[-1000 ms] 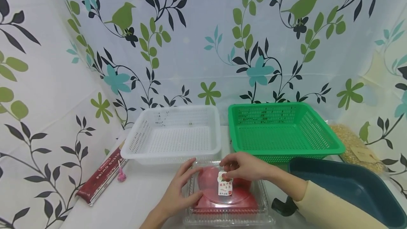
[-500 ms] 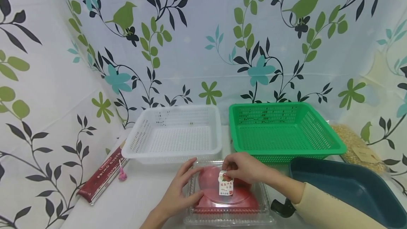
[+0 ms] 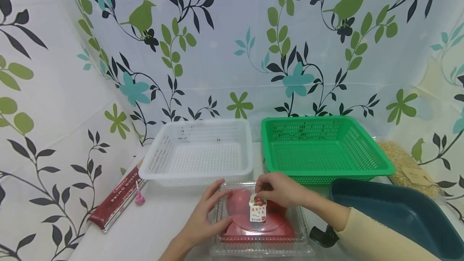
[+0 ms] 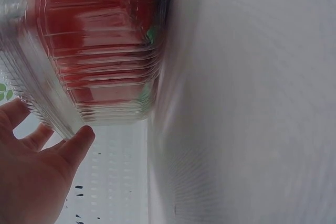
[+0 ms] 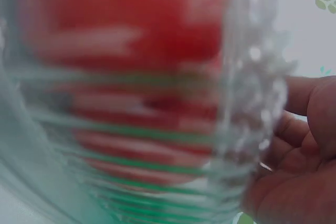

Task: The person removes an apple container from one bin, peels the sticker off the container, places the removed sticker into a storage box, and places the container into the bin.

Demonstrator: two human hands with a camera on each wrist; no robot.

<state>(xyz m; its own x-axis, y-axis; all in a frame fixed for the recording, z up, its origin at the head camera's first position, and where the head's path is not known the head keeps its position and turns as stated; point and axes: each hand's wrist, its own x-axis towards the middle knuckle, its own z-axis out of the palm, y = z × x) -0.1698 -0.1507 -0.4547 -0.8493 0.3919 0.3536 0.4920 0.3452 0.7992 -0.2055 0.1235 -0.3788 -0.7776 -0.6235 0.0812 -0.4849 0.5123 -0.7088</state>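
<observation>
A lidded clear plastic box [image 3: 302,249] with red rounded contents stands in front of me, and ribbed sides show in both wrist views. On its lid lies a small white sticker [image 3: 257,214] with a red fruit picture and printed characters. My left hand [image 3: 201,220] rests on the box's left edge, its fingers spread; the left wrist view shows fingertips [image 4: 84,132] at the rim. Over the lid, my right hand [image 3: 280,190] has its fingers bent and pinches the sticker's top edge. The far side of the box hides part of this hand [image 5: 310,150] in the right wrist view.
Behind the box stand a white basket [image 3: 195,177] and a green basket [image 3: 328,170]. A dark blue pan [image 3: 391,216] is at the right, its handle close to the box. A pasta packet [image 3: 116,200] and pink lollipop [image 3: 139,199] lie left. A bag of grains [image 3: 406,168] lies right.
My right fingertips have shifted slightly up and right at the sticker, uncovering more of its red picture. The left hand and the box have stayed in place.
</observation>
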